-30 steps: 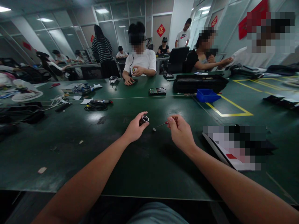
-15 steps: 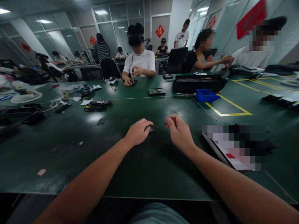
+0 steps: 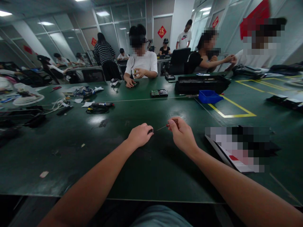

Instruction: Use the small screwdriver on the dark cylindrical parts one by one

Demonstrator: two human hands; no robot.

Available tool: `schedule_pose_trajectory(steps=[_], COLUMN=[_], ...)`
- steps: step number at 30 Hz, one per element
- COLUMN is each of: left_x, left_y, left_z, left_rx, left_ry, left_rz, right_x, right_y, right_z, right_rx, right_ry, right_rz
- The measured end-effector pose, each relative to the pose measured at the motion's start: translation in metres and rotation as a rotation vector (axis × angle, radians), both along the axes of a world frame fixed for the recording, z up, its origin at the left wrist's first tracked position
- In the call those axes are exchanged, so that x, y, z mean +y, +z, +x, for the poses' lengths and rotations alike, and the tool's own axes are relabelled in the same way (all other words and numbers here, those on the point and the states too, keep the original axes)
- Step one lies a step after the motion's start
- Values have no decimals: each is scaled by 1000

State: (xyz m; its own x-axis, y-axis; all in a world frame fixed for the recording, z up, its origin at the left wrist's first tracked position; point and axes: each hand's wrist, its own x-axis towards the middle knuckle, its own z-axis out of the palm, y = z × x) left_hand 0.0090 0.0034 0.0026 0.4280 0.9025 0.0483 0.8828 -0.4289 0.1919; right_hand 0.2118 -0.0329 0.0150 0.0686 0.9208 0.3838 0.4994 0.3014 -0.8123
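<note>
My left hand (image 3: 140, 135) is closed around a small dark part with a shiny metal spot (image 3: 151, 131), just above the green table (image 3: 132, 170). Most of that part is hidden by my fingers, so its kind does not show. My right hand (image 3: 181, 134) grips a screwdriver (image 3: 167, 125) by its red handle. The thin shaft points left, and its tip reaches the small part or lies very close to it; contact cannot be made out.
Ahead lie a circuit-board device (image 3: 159, 93), a blue bin (image 3: 209, 96) and a long black tray (image 3: 202, 84). A coiled black cable (image 3: 97, 108) rests at left, a white folder-like object (image 3: 227, 151) at right. A person in white (image 3: 142, 64) works opposite.
The fingers of my left hand have curled down and closed over the small part, which has turned. The screwdriver's tip has come nearer to it; my right hand has hardly moved.
</note>
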Motion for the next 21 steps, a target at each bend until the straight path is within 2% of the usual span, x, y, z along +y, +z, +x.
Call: schedule_pose_trajectory(steps=[5,9,12,16,19,21], left_x=[4,10,12,12,12,10], left_y=[-3,-1,11,34,46,49], left_z=[-7,-18,-27,-49,-80,-107], left_rx=[-107,-397,-702,-1242,-1578,-1699], left_ry=[-16,27,153,352,502,614], left_rz=[-32,-125,-290,-488,-592,-590], right_x=[0,-1,-1,1,1,1], right_y=[0,2,1,-1,-2,-2], right_z=[0,1,2,2,3,3], right_rx=[-8,0,9,17,15,13], right_ry=[7,11,18,30,24,23], right_rz=[-2,-16,-22,-12,-1,3])
